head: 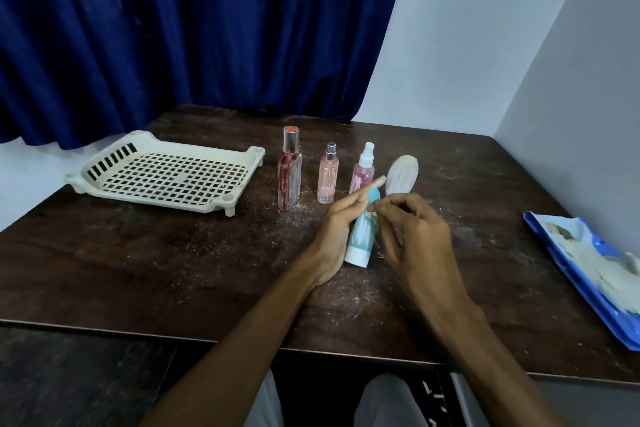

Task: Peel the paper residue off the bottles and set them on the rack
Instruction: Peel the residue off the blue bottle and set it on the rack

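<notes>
A teal bottle [362, 236] with white paper streaks and a white cap lies tilted in my left hand [337, 222], cap end toward me. My left fingers stretch along its left side and my thumb is hidden behind it. My right hand [412, 225] is curled at the bottle's upper part, fingertips pinching at the paper there. Three upright bottles stand behind: a tall red one [289, 172], a small pink one [328, 175] and a pink spray bottle [363, 168]. A white oval bottle [401, 173] stands to their right. The cream rack [166, 172] sits empty at the left.
The dark wooden table [173, 253] carries scattered white paper crumbs. A blue plastic packet [588, 274] lies at the right edge. A blue curtain [190, 28] hangs behind, and a white wall stands at the right.
</notes>
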